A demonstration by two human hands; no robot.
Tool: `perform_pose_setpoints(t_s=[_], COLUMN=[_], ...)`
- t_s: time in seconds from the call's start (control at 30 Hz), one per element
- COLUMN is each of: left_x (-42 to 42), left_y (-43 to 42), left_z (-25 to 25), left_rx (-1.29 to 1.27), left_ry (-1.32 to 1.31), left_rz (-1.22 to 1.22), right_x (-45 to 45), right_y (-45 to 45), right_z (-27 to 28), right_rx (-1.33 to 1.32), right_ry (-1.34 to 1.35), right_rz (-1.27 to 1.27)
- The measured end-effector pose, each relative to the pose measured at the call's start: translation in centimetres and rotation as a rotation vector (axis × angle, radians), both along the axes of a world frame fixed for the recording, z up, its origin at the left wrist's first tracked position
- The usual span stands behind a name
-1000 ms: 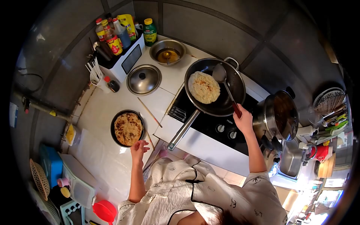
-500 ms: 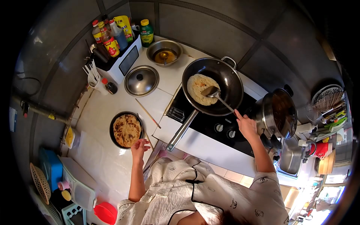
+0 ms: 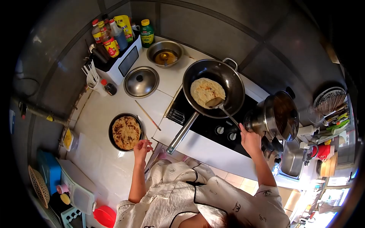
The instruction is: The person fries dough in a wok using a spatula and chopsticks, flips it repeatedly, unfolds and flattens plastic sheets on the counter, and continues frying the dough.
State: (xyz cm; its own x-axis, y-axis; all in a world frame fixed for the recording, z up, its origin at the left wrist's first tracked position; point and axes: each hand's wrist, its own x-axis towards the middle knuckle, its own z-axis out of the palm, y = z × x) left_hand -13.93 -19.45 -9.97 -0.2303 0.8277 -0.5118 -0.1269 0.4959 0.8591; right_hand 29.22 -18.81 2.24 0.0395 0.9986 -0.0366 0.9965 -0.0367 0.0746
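Note:
My right hand [image 3: 251, 142] is closed around the handle of a metal spatula [image 3: 229, 115]. The spatula's blade rests at the near right edge of a pale flatbread [image 3: 205, 90] with a few browned spots. That flatbread lies inside a dark wok [image 3: 232, 81] on the stove. Over the counter, my left hand [image 3: 141, 149] hovers with loosely bent fingers apart, holding nothing I can see. Just beyond it is a round dark pan [image 3: 113, 141] with a browned flatbread [image 3: 126, 132] in it. One chopstick [image 3: 147, 115] lies on the counter; another thin stick passes close to my left fingers.
The wok's long handle [image 3: 183, 132] juts toward me over the stove edge. A metal lid [image 3: 141, 82] and a steel bowl of oil [image 3: 164, 53] with a ladle stand farther back. Right of the wok is a steel pot [image 3: 270, 117], then a sink [image 3: 293, 164].
The spatula's blade has moved from the flatbread's upper right to its near edge, and my right hand has drawn back toward me. The left hand stays near the pan.

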Motion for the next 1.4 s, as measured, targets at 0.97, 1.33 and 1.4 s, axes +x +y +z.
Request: perform_pose_setpoints(t_s=[0.97, 1.33, 1.4], left_x=[-1.1, -0.9, -0.5], left_y=[-0.5, 0.4, 0.6], left_z=[0.3, 0.5, 0.6], left_rx=[-0.001, 0.011, 0.017], left_ry=[0.023, 0.053, 0.054], left_rz=[0.096, 0.067, 0.056], right_x=[1.7, 2.6, 2.3], right_y=[2.4, 1.3, 1.5], right_z=[0.9, 3.8, 4.9], right_rx=[0.087, 0.028, 0.011], right_ry=[0.093, 0.073, 0.039], right_rz=[0.003, -0.072, -0.066])
